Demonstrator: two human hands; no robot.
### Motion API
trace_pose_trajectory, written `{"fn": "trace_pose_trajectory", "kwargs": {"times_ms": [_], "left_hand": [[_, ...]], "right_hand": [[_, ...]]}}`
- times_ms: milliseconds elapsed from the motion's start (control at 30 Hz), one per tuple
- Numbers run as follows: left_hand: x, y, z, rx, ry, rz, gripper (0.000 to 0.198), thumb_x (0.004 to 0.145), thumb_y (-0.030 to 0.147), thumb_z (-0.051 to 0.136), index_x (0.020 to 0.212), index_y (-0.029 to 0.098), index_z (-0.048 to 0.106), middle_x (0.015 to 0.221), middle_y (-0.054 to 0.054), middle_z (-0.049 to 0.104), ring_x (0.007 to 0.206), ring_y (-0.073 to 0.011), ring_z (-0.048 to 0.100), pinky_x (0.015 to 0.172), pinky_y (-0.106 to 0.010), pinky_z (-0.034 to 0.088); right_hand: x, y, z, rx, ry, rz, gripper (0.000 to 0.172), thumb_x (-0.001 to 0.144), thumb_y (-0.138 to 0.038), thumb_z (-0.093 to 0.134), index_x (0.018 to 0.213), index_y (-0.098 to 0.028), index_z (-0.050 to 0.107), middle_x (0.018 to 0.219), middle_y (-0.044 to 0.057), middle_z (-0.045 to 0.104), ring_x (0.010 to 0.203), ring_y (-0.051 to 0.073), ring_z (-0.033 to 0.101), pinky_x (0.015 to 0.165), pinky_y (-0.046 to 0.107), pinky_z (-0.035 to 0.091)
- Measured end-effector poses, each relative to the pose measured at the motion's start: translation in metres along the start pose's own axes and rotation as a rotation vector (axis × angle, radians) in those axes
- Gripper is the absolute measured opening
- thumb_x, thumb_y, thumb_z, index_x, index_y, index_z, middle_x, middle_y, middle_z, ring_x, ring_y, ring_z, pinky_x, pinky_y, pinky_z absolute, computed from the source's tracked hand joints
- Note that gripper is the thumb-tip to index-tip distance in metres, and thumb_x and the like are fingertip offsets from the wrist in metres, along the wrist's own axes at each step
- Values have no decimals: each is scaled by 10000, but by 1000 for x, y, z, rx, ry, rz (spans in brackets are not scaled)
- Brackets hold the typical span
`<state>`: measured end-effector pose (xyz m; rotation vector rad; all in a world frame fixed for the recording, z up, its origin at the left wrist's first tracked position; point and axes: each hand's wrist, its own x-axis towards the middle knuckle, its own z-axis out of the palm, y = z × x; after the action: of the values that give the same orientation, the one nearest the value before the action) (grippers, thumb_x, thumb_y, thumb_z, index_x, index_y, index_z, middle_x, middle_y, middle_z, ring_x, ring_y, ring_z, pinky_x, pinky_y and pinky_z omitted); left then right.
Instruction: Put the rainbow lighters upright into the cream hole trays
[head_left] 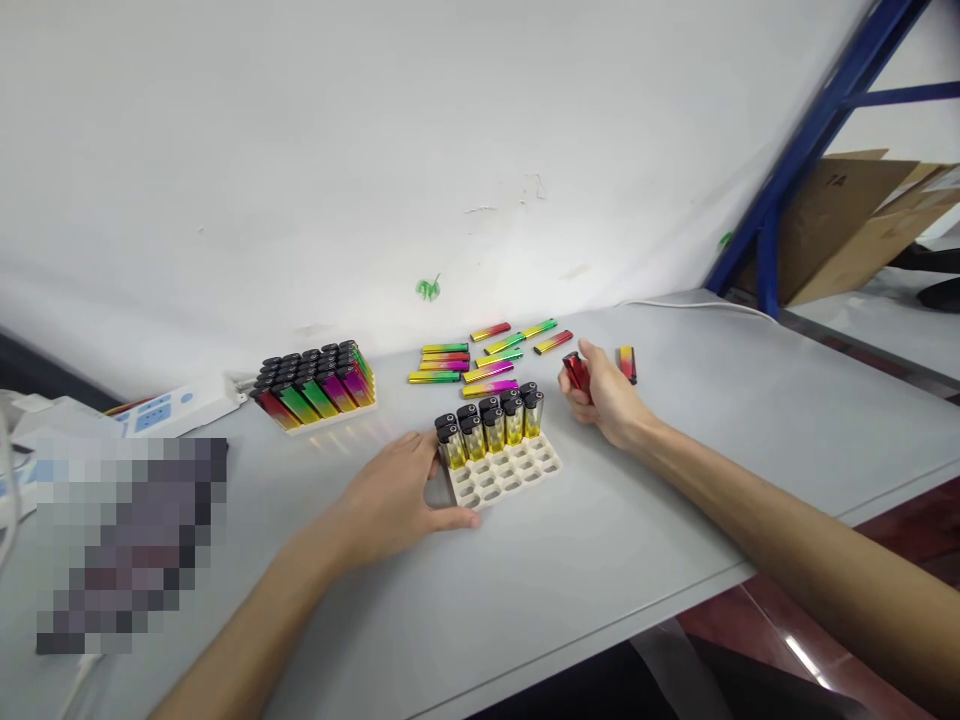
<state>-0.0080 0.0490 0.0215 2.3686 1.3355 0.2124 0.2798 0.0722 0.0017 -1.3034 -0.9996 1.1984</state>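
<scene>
My left hand [394,495] grips the left end of a white holed tray [517,486], its thumb along the front edge and fingers at the back. Clear-and-yellow lighters [493,430] with black tops stand upright in the tray's back rows; the front rows of holes are bare. To the right of the tray, my right hand [611,395] is closed around a red lighter [576,370], raised a little above the table. Its lower part is hidden by the fingers. Just beyond that hand lies a red-and-yellow lighter [627,362].
Several coloured lighters [489,370] lie loose near the wall. A second tray [337,418], packed with upright lighters, stands at the left. Further left are a power strip [161,408] and a pixelated dark object [142,545]. Cardboard boxes [840,220] sit behind a blue frame [769,250].
</scene>
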Motion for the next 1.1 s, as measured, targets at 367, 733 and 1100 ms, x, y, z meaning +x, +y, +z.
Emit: {"fn": "trace_pose_trajectory", "kwargs": {"times_ms": [367,733,1100], "left_hand": [[1,1,-1,2,10,17,567,665,713,760,985,265,621,961,-50,681,915,-320,658,750,-413,514],[0,3,-2,2,-17,38,583,693,712,743,1001,234,614,1024,-75,687,977,-341,660,811,-434,520],[-2,6,-4,-7,-12,35,514,689,669,768,895,242,569,1004,-65,682,951,-337,657,779,-438,507]], "right_hand": [[-63,-45,-8,-636,69,-522,320,873,-533,703,807,-226,641,898,49,703,819,203,592,764,354,451],[-81,-42,70,-921,-296,-591,94,897,-262,742,959,-227,680,897,8,729,767,163,648,644,281,454],[-81,-31,93,-1346,-201,-514,252,981,-404,603,876,-190,684,774,66,739,634,202,633,514,309,269]]}}
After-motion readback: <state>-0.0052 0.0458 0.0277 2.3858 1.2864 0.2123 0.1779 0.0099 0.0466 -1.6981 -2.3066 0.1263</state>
